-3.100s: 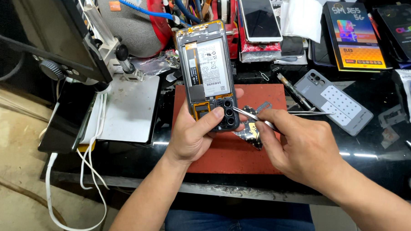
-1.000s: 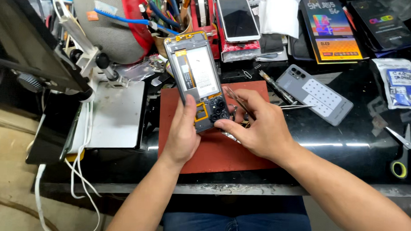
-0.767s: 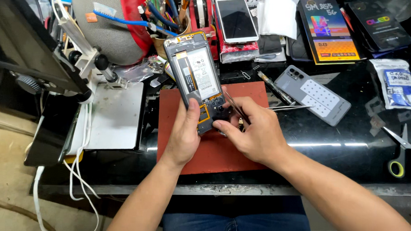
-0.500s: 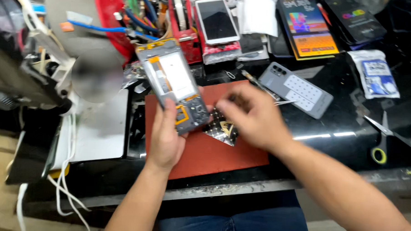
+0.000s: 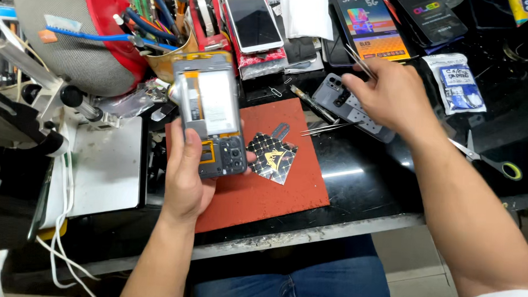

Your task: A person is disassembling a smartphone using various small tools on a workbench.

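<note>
My left hand point(image 5: 187, 175) grips an opened phone point(image 5: 212, 114) with its back off, battery and camera module showing, upright above a red work mat point(image 5: 262, 195). My right hand point(image 5: 389, 94) is off to the right, over a grey phone back cover point(image 5: 341, 101), fingers closed on thin metal tweezers point(image 5: 358, 57) that point up and left. A small black and gold patterned foil piece point(image 5: 272, 157) lies on the mat beside the phone. A second pair of tweezers point(image 5: 323, 128) rests at the mat's right edge.
Scissors point(image 5: 491, 162) lie at the right. A white phone point(image 5: 254, 22), boxed screens point(image 5: 373, 29) and a small plastic bag point(image 5: 459, 85) sit at the back. A tool cup point(image 5: 162, 42) and a white pad point(image 5: 108, 166) are on the left, with a screwdriver point(image 5: 311, 103) near the mat.
My right hand has left the phone's lower end and moved right and away with the tweezers, to over the grey back cover. The left hand still holds the phone.
</note>
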